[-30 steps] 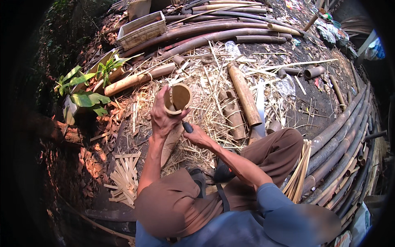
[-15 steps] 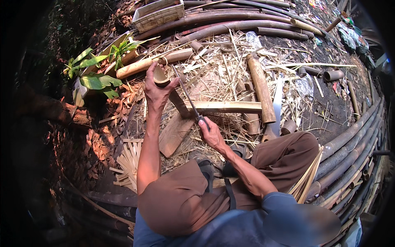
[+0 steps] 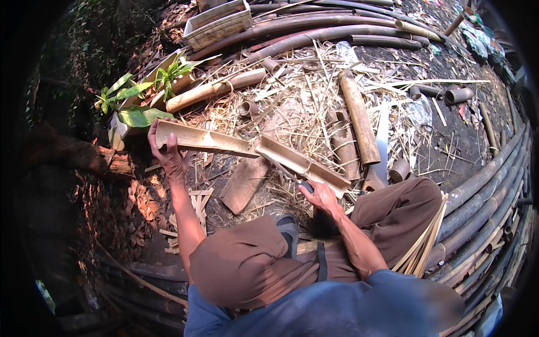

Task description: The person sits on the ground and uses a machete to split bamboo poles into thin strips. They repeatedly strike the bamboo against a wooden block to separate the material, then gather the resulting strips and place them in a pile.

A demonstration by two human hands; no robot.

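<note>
My left hand (image 3: pixel 171 157) grips the left end of a split bamboo half (image 3: pixel 216 141), its pale hollow side showing. The dark handle of a knife is held in my right hand (image 3: pixel 324 197). The narrow knife blade (image 3: pixel 285 171) points up and left toward the place where the held half meets a second bamboo half (image 3: pixel 303 163). This second half slants down to the right beyond my right hand. Whether the blade touches either piece I cannot tell. Below the meeting ends lies a flat wooden block (image 3: pixel 245 185).
A bamboo tube (image 3: pixel 358 118) and a handsaw (image 3: pixel 383 137) lie on the right among shavings. Long bamboo poles (image 3: pixel 477 194) line the right side. Cut strips (image 3: pixel 424 238) rest beside my right knee. A plastic crate (image 3: pixel 219 25) stands at the far left, near a leafy plant (image 3: pixel 137 115).
The bamboo has parted into two halves. My left hand has moved left and down with one half; the other has swung to the right. My right hand moved right and down with the knife.
</note>
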